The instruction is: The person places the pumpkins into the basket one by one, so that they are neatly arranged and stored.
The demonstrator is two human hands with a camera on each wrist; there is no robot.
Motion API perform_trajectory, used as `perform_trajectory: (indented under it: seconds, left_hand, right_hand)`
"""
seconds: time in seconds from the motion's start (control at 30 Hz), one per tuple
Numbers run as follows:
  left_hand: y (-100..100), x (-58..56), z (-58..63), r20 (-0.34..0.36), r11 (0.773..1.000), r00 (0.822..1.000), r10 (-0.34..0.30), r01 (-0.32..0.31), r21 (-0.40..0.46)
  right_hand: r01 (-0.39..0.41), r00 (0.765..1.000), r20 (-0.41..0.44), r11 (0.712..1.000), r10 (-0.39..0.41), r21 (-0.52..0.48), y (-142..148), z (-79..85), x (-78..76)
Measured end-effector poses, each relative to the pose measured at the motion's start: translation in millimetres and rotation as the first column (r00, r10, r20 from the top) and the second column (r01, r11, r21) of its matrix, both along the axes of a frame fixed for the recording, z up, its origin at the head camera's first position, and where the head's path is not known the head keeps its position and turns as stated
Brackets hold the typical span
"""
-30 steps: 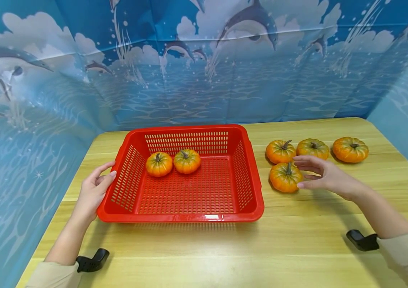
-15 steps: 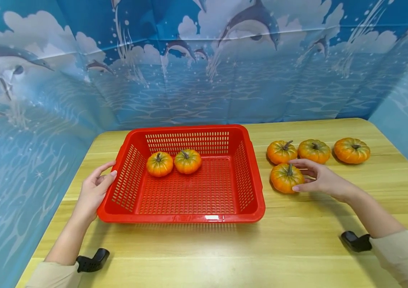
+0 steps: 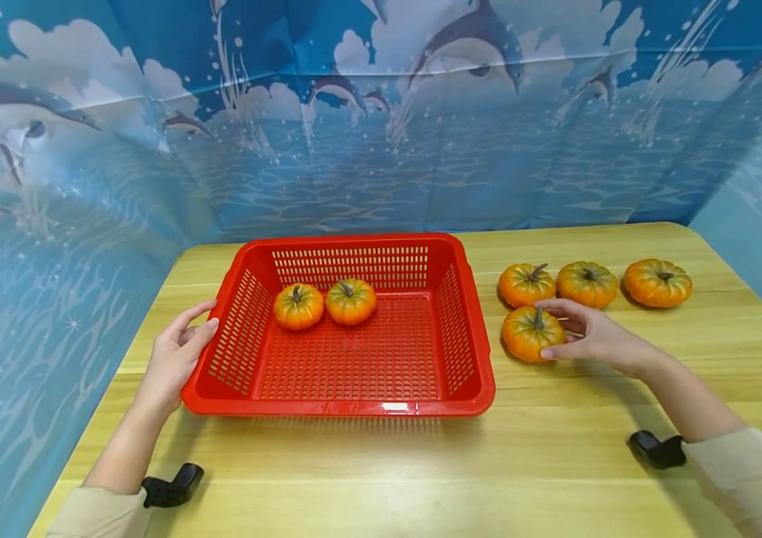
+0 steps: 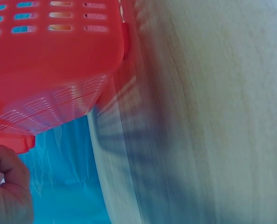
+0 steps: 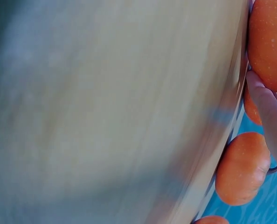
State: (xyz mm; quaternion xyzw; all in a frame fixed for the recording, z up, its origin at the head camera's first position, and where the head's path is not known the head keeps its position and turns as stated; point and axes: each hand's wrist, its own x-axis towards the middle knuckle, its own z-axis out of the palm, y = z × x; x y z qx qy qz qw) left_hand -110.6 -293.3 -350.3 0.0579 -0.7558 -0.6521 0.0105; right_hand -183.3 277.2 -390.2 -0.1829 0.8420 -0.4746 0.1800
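Note:
A red plastic basket [image 3: 354,407] with slotted walls stands on the table, and two small orange pumpkins, one on the left [image 3: 298,307] and one on the right [image 3: 350,302], lie side by side inside it. My left hand [image 3: 175,359] holds the basket's left rim between thumb and fingers; the left wrist view shows part of this hand [image 4: 8,182] below the rim. To the right of the basket, my right hand [image 3: 592,338] grips the nearest loose pumpkin [image 3: 529,335] from its right side, thumb in front and fingers behind. That pumpkin appears to sit on the table.
Behind the gripped pumpkin, three more stand in a row along the back right: one with a curved stem [image 3: 524,285], a middle one [image 3: 587,285] and a flatter one [image 3: 658,284]. A blue dolphin-print curtain [image 3: 381,164] hangs behind the wooden table [image 3: 367,478].
My right hand has moved left and closed around the near pumpkin, which has shifted very slightly left. My left hand and the basket have stayed in place.

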Motion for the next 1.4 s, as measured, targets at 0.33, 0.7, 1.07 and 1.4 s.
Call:
perform_trajectory:
  seconds: [0.33, 0.7, 1.07, 1.4]
  left_hand:
    - [1.2, -0.5, 1.5, -0.030, 1.000, 0.999, -0.016, 0.017, 0.022]
    - [0.6, -1.6, 0.1, -0.015, 1.000, 1.000, -0.010, 0.011, 0.022]
    - [-0.2, -1.6, -1.0, -0.028, 1.000, 1.000, -0.013, 0.013, 0.009]
    - [-0.5, -0.6, -1.7, -0.029, 1.000, 0.999, -0.015, 0.015, 0.005]
  right_hand:
    - [-0.012, 1.000, 0.013, 1.000, 0.013, -0.009, -4.8, 2.9, -3.8]
    - [-0.064, 0.997, 0.032, 0.997, 0.065, -0.033, -9.1, 26.9, -11.1]
    - [-0.124, 0.991, 0.046, 0.990, 0.127, -0.066, -18.3, 60.8, -21.1]
    - [-0.119, 0.993, 0.006, 0.993, 0.119, 0.013, -35.9, 90.2, -34.8]
